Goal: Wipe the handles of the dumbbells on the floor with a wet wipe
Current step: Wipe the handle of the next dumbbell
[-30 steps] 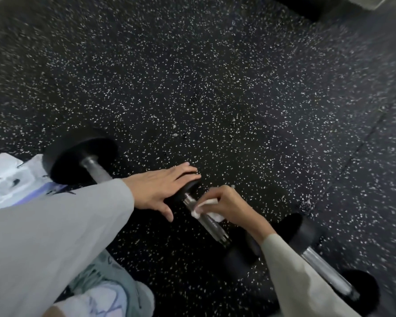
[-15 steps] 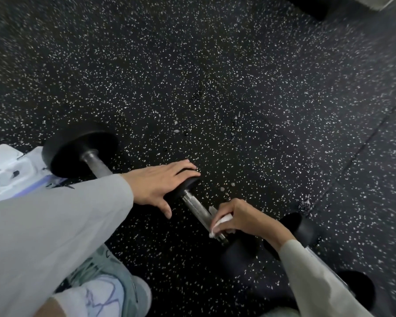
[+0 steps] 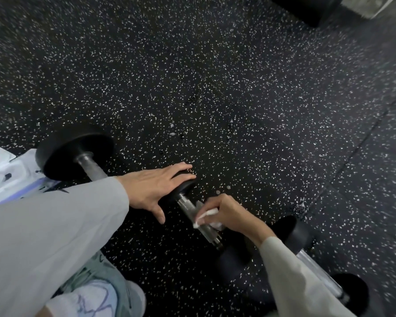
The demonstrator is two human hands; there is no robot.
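Observation:
Three black dumbbells with steel handles lie on the speckled rubber floor. My left hand [image 3: 154, 188] rests flat, fingers spread, on the far head [image 3: 185, 184] of the middle dumbbell. My right hand [image 3: 226, 212] is closed around a white wet wipe [image 3: 207, 213] pressed on the middle part of that dumbbell's knurled handle [image 3: 189, 205]. The near head [image 3: 232, 259] lies below my right wrist. A second dumbbell [image 3: 78, 152] lies at the left, partly under my left sleeve. A third dumbbell [image 3: 290, 229] lies at the right, its handle [image 3: 320, 275] half hidden by my right sleeve.
A white wet wipe pack [image 3: 7, 175] with its lid open sits at the left edge. My shoe [image 3: 96, 296] stands at the bottom. A dark object [image 3: 306, 8] stands at the top right. A floor seam [image 3: 352, 156] runs diagonally on the right.
My right hand slid the wipe down the handle toward the near head, then back up a little to the middle. My left hand stayed on the far head.

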